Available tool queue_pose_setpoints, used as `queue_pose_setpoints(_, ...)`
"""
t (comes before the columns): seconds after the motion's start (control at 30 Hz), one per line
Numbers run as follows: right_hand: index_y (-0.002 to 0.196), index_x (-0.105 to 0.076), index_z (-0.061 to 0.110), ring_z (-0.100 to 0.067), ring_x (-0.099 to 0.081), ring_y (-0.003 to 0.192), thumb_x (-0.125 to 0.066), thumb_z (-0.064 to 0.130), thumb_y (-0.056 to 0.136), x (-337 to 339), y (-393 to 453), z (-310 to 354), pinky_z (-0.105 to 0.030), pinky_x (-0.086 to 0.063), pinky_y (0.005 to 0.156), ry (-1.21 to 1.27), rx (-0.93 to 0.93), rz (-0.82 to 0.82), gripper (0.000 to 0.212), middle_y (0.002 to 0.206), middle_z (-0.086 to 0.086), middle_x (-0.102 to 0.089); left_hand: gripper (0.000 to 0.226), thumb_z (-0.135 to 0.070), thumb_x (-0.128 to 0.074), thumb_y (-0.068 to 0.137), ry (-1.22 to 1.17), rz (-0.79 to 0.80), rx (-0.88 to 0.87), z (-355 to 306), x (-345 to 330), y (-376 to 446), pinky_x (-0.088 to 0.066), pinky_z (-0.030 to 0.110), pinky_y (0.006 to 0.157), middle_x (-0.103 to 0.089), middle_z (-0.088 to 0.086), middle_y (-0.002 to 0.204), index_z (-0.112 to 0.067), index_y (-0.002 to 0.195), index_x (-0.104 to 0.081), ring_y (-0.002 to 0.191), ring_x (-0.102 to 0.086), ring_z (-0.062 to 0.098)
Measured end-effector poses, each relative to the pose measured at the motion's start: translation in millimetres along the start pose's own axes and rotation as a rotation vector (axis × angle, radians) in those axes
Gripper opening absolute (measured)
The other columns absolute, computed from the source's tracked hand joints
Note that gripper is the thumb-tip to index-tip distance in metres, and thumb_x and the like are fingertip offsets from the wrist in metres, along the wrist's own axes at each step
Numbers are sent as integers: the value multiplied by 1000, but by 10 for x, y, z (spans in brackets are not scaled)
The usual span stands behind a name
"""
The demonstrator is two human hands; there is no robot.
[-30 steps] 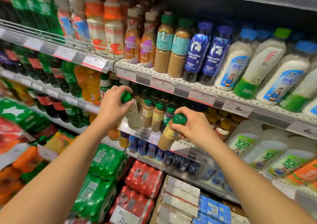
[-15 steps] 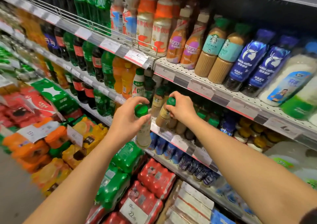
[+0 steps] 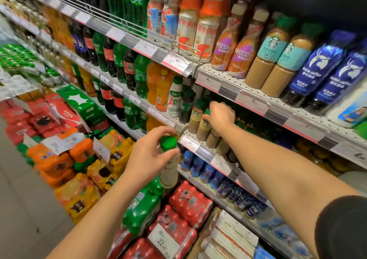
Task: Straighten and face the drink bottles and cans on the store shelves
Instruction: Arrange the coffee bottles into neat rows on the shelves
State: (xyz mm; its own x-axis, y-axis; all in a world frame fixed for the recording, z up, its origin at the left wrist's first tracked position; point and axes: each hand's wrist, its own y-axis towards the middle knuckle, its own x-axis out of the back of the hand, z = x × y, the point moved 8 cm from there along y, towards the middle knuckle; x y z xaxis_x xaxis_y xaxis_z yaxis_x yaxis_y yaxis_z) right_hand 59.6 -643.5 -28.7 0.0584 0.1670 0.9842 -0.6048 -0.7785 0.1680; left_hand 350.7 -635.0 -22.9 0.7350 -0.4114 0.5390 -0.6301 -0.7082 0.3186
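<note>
left hand point(image 3: 148, 157) grips white bottle point(image 3: 169, 169) off-shelf | right hand point(image 3: 220, 116) grips shelved coffee bottle point(image 3: 203, 128)

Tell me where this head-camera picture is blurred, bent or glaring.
Head view: the wide lens bows the grey shelf rails and tilts the bottles; the left edge, around the orange and red shrink-wrapped drink packs, is smeared and soft; the left hand holding the pale green-capped bottle stays fairly sharp; the blue coffee bottles show mild glare; the recess around the right hand sits in shadow.
</note>
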Motion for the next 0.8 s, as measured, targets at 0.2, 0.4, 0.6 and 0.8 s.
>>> queue_pose_setpoints(0.2, 105, -61, 19, -25, -56, 92, -72, 48, 91, -18, 100, -16, -36, -44, 74, -59, 12, 103, 34, 97, -2, -57, 42, -35, -82, 83, 12, 25, 30, 22, -103, -33, -46, 18, 81, -64, -28, 109, -46, 114, -57, 104, -58, -6)
queue_pose_setpoints(0.4, 111, -62, 19, -25, -58, 87, -71, 49, 91, 8, 70, -93, -35, -47, 66, -64, 19, 107, 38, 98, -2, -60, 44, -34, -84, 82, -17, 44, 25, -87, -248, 45, -47, 15, 85, -65, -23, 112, -40, 119, -61, 105, -58, -7)
queue_pose_setpoints(0.6, 145, -50, 26, -27, -67, 106, -66, 42, 93, 192, -283, -215, -39, -58, 76, 24, 140, 14, 56, 124, -3, -67, 45, -34, -85, 80, -24, 56, 4, -209, -385, 103, -53, 25, 86, -68, -20, 106, -39, 117, -62, 101, -61, -4)
queue_pose_setpoints(0.8, 121, -68, 29, -13, -67, 102, -69, 37, 91, 354, -967, -446, -35, -55, 90, 415, 136, 102, 31, 114, 9, -71, 46, -36, -86, 78, -63, 68, 2, -342, -525, 139, -56, 33, 84, -68, -18, 103, -40, 116, -60, 97, -61, -5)
